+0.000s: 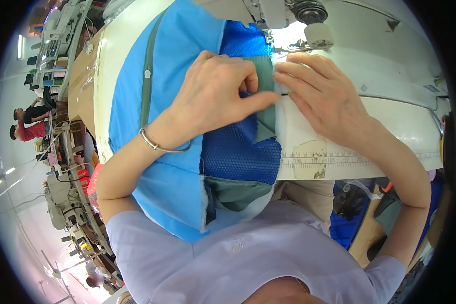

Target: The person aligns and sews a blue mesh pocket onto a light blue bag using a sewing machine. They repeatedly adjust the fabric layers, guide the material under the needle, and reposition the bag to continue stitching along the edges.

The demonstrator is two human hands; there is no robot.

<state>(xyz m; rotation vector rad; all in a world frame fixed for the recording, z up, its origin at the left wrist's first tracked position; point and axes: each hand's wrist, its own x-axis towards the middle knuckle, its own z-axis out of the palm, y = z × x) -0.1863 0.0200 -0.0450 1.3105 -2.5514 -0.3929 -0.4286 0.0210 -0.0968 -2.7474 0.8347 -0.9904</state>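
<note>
A light-blue fabric bag piece (pixel 169 55) with a dark mesh panel (pixel 238 147) and grey-green strip (pixel 266 76) lies under the sewing machine head (pixel 268 15). My left hand (pixel 213 91) rests on it, fingers curled into the cloth by the strip and thumb stretched toward the raw edge. Its fingertips are partly hidden. On the right, my right hand (pixel 324 93) lies with fingers extended, their tips at the fabric's edge just below the needle area. A grey-green zipper (pixel 148 76) with a white pull runs along the left part of the piece.
A handwheel-like white knob (pixel 319 35) sits beside the needle. A ruler strip (pixel 359 158) runs along the white machine table's (pixel 390 116) front edge. Brown board (pixel 83 88) is at left, beyond it other machines (pixel 61 202) and people (pixel 33 121). Dark items (pixel 349 200) lie below right.
</note>
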